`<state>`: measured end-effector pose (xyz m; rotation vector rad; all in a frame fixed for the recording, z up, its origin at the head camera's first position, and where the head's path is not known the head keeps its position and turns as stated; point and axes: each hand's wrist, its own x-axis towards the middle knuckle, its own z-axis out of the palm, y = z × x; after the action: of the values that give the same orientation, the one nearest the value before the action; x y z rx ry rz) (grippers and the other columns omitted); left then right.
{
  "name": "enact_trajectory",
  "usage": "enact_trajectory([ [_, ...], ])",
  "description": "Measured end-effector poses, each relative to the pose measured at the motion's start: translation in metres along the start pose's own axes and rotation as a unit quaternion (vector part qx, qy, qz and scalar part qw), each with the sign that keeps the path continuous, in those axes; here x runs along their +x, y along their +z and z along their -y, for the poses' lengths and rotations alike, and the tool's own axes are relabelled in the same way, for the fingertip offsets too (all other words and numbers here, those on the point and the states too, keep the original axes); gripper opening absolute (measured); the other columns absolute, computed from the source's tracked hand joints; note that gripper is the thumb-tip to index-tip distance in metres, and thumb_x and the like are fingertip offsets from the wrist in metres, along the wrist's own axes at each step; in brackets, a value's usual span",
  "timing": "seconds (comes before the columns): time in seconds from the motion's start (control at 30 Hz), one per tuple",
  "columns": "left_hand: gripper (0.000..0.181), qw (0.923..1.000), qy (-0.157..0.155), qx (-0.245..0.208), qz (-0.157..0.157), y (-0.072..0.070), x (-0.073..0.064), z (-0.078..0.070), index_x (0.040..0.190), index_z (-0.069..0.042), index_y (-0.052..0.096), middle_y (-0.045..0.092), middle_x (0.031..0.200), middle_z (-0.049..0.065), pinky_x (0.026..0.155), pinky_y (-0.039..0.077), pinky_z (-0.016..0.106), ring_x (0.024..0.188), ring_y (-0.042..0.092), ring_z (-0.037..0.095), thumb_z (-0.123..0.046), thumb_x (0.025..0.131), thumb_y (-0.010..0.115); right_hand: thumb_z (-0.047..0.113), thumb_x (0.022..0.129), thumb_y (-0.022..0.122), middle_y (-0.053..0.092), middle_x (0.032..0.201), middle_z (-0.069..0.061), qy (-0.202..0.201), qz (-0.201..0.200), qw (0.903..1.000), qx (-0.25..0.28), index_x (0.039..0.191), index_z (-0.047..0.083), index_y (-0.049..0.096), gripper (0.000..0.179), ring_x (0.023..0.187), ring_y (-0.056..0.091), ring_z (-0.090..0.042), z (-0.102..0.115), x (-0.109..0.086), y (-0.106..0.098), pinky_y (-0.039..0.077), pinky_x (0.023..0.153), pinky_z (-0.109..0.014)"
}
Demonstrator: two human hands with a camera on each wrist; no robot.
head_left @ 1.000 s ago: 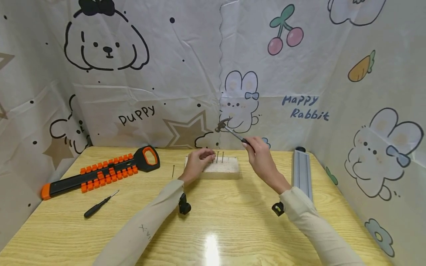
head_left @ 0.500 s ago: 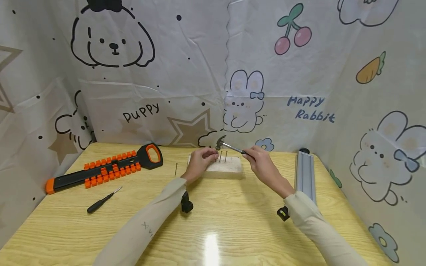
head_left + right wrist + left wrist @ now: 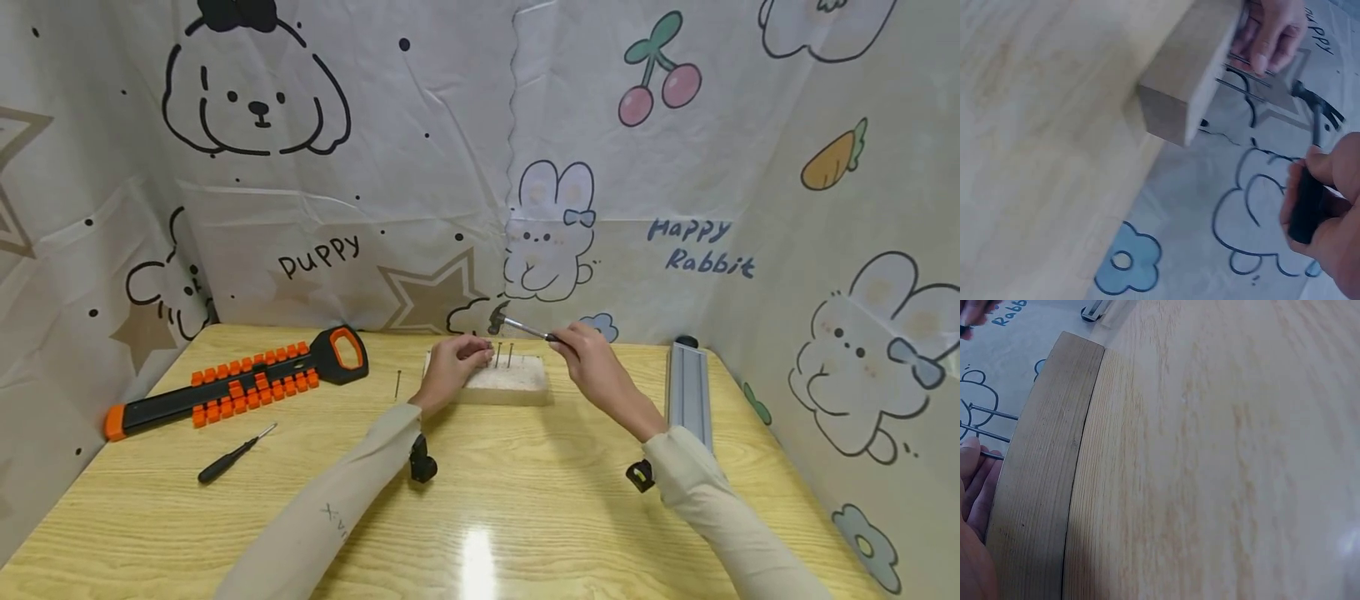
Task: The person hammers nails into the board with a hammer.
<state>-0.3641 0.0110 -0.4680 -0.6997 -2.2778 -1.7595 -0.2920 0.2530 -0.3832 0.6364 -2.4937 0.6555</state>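
A pale wood block (image 3: 513,388) lies on the table, with two nails (image 3: 511,357) standing upright in its top. At the left of these, my left hand (image 3: 447,368) pinches another nail (image 3: 992,455) between thumb and fingers, its point end at the block. My right hand (image 3: 597,360) grips the black handle of a small claw hammer (image 3: 528,328). The hammer's head hangs just above the pinched nail, close to the left fingertips. In the right wrist view the curled fingers wrap around the handle (image 3: 1307,209).
A loose nail (image 3: 398,384) lies left of the block. Farther left are a black rack with orange clips (image 3: 258,385) and a black-handled screwdriver (image 3: 234,455). On the right lies a long grey metal bar-like case (image 3: 688,396). A printed cloth (image 3: 420,200) walls the table's back and sides.
The hammer head has come down from well above the block to close over the left fingertips, then lifted very slightly. The left hand keeps its pinch on the nail. The head view has shifted a little.
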Motion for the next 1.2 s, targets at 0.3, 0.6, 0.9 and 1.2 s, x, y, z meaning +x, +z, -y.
enact_trajectory([
  [0.3, 0.014, 0.9999, -0.002, -0.012, 0.001, 0.002, 0.001, 0.002, 0.11, 0.0, 0.077, 0.078, 0.106, 0.014, 0.083, 0.06, 0.026, 0.093, 0.075, 0.024, -0.006, 0.098, 0.074, 0.0, 0.103, 0.064, 0.064, 0.094, -0.015, -0.031, -0.076, 0.9963, 0.028, 0.108, -0.007, 0.071, 0.011, 0.079, 0.056, -0.023, -0.003, -0.011, 0.016, 0.049, 0.067, -0.038],
  [0.6, 0.015, 0.9999, 0.002, -0.013, 0.005, -0.001, 0.0, -0.001, 0.111, 0.0, 0.076, 0.078, 0.107, 0.014, 0.085, 0.061, 0.029, 0.096, 0.075, 0.027, -0.007, 0.098, 0.074, 0.002, 0.105, 0.061, 0.065, 0.095, -0.017, -0.004, -0.053, 0.9984, 0.019, 0.112, -0.008, 0.071, 0.015, 0.081, 0.056, -0.027, -0.002, -0.009, 0.015, 0.049, 0.067, -0.039],
  [0.9, 0.013, 1.0, 0.001, -0.009, 0.004, 0.0, 0.0, 0.0, 0.109, -0.001, 0.077, 0.078, 0.105, 0.013, 0.083, 0.059, 0.023, 0.093, 0.074, 0.023, -0.008, 0.098, 0.074, 0.001, 0.104, 0.063, 0.062, 0.092, -0.013, 0.01, 0.012, 0.9998, -0.013, 0.105, -0.006, 0.072, 0.012, 0.079, 0.054, -0.024, -0.005, -0.009, 0.016, 0.048, 0.067, -0.037],
  [1.2, 0.015, 1.0, -0.003, -0.002, 0.005, -0.001, -0.001, -0.003, 0.11, 0.002, 0.076, 0.078, 0.105, 0.014, 0.084, 0.059, 0.026, 0.094, 0.074, 0.025, -0.007, 0.098, 0.074, 0.002, 0.104, 0.062, 0.062, 0.094, -0.014, 0.013, 0.036, 0.999, -0.022, 0.109, -0.006, 0.072, 0.013, 0.081, 0.054, -0.025, -0.004, -0.007, 0.015, 0.047, 0.068, -0.037],
])
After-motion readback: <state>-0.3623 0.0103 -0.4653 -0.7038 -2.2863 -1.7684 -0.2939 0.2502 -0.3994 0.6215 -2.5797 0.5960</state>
